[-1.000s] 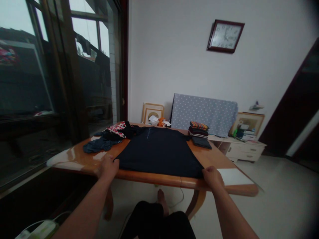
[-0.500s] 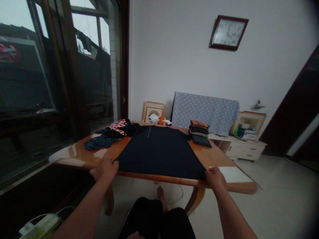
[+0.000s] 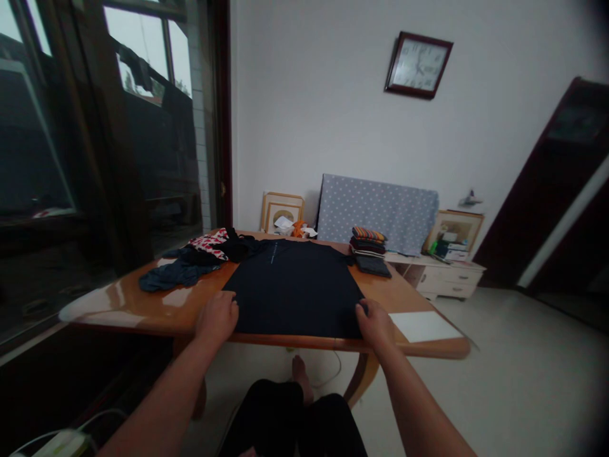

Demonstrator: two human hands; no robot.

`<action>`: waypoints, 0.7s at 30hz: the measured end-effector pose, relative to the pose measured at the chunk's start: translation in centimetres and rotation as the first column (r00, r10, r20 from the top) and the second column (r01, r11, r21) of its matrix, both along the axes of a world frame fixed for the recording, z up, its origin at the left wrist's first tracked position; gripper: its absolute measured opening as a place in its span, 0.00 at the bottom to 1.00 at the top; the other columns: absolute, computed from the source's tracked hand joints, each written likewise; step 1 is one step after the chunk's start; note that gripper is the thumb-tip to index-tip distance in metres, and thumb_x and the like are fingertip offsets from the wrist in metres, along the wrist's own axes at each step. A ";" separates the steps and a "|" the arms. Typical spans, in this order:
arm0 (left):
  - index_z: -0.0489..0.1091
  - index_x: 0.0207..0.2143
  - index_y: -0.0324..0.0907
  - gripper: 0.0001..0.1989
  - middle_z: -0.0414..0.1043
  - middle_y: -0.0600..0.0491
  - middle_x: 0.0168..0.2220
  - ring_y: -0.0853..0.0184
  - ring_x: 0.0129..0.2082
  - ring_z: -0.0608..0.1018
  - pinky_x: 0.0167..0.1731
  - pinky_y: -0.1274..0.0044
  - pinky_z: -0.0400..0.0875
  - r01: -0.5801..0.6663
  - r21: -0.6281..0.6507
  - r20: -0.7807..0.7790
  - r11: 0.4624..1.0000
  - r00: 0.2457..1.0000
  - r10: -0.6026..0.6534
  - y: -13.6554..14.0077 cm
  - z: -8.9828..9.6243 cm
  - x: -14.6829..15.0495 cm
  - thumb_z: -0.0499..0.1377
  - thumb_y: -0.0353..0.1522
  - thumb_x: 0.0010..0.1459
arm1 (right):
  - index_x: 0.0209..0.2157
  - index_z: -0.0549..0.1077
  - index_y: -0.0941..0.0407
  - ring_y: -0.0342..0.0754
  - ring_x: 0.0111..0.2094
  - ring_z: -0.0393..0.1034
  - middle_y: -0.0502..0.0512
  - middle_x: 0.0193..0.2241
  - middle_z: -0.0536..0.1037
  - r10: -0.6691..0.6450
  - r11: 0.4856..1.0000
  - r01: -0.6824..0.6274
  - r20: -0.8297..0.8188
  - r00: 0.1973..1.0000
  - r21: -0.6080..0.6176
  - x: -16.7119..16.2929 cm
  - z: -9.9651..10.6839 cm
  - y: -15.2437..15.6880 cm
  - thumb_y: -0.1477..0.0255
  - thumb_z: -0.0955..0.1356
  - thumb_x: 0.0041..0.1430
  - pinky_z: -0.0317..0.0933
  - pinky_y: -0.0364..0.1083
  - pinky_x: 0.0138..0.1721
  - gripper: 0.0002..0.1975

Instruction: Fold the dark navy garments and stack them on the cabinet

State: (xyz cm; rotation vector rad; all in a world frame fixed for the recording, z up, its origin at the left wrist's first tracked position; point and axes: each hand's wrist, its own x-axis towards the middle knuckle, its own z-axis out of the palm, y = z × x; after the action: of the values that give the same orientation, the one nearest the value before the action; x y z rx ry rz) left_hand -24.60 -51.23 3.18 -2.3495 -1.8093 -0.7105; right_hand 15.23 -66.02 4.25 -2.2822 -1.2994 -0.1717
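At the bottom of the frame the person's knees sit under the near edge of the table (image 3: 157, 314). Just above, the left hand (image 3: 217, 319) and the right hand (image 3: 375, 324) each close their fingers on a near corner of the dark shirt (image 3: 295, 289); both look pinched on the hem, though the fingertips are partly hidden by the cloth. The shirt lies flat in the middle of the frame, collar away from the person, hem along the table's near edge.

To do this well, I'd say both corners should be held evenly, the hem kept taut and level between the hands, and the cloth moved with both hands together so no crease runs across the body.

Right of the right hand lies a white sheet (image 3: 421, 325). Farther back, a loose heap of clothes (image 3: 200, 257) sits left of centre, and a folded stack (image 3: 367, 242) right of centre beside the collar.
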 end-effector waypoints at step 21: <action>0.61 0.66 0.39 0.40 0.51 0.38 0.69 0.48 0.70 0.52 0.65 0.56 0.42 -0.042 -0.168 -0.087 0.985 0.996 0.028 -0.7 -3.2 -0.6 0.42 0.55 0.63 | 0.56 0.72 0.53 0.62 0.68 0.49 0.64 0.63 0.66 0.064 0.971 -0.050 0.051 0.997 -0.232 -1.0 -3.3 -2.3 0.59 0.58 0.65 0.45 0.65 0.64 0.24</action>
State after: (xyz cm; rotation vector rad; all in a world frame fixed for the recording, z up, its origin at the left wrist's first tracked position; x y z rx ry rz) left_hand -25.22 -51.94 0.01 -2.4030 -1.9401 -0.4618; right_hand 14.23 -68.31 0.97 -2.4448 -1.4812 -0.0698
